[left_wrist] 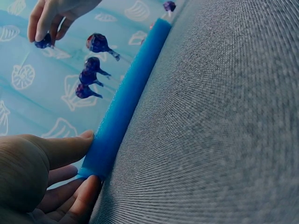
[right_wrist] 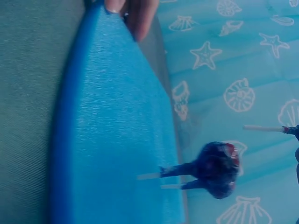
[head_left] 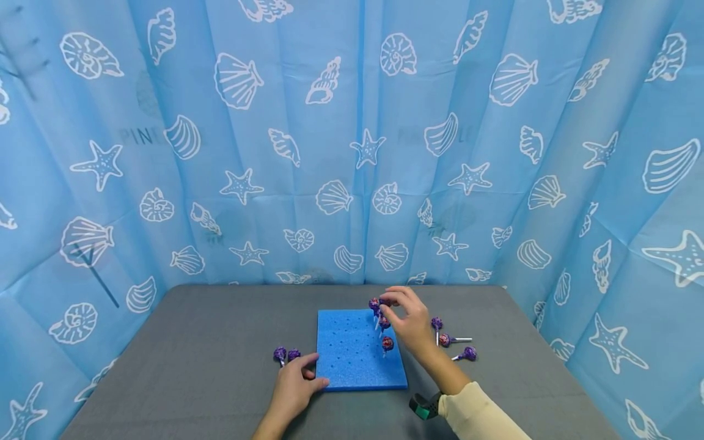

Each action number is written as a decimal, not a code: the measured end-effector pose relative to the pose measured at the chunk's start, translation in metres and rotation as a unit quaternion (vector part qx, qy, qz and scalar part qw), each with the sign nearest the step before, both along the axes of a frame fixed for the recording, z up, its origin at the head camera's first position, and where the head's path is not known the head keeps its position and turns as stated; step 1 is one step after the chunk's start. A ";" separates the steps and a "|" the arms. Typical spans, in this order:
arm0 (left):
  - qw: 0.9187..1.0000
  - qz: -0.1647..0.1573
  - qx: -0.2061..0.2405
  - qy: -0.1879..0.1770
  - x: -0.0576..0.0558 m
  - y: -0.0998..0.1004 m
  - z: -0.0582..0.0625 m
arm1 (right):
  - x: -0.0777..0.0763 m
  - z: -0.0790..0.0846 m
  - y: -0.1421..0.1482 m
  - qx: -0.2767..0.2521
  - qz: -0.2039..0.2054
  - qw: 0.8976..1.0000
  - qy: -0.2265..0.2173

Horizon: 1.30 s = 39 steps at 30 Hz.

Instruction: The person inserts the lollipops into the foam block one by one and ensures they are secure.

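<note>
A blue foam board (head_left: pixel 357 376) with small holes lies on the grey table. My left hand (head_left: pixel 294 386) grips its near left corner, thumb and fingers on the edges, as the left wrist view shows. Above the far right part of the board, my right hand (head_left: pixel 411 319) pinches a purple-wrapped lollipop (left_wrist: pixel 44 42) by its head. That lollipop's white stick (right_wrist: pixel 264 128) is clear of the foam in the right wrist view. Several lollipops stand in the board's right side, among them a red and purple one (head_left: pixel 387 343) nearest the front.
Left of the board, two purple lollipops (head_left: pixel 280 354) lie beside my left hand. Three more lollipops (head_left: pixel 469 353) lie on the table (head_left: pixel 231 342) to the right, near my right forearm. A blue curtain (head_left: pixel 341 146) with white shells hangs behind the table.
</note>
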<state>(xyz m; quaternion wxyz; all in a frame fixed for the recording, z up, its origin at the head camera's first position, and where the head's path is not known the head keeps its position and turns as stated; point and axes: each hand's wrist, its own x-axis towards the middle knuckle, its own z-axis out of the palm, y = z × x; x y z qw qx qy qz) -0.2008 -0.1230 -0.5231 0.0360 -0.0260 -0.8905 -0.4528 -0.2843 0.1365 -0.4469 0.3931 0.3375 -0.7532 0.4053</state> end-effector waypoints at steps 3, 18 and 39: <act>1.000 0.001 -0.002 0.003 0.000 0.000 0.000 | 0.003 -0.006 -0.002 0.011 -0.007 1.000 0.001; 1.000 0.005 0.000 -0.022 -0.001 0.000 0.002 | 0.014 -0.033 -0.007 0.080 -0.012 0.997 0.001; 0.999 0.006 -0.004 -0.032 -0.001 -0.001 0.003 | 0.018 -0.050 -0.003 0.132 0.004 0.991 0.013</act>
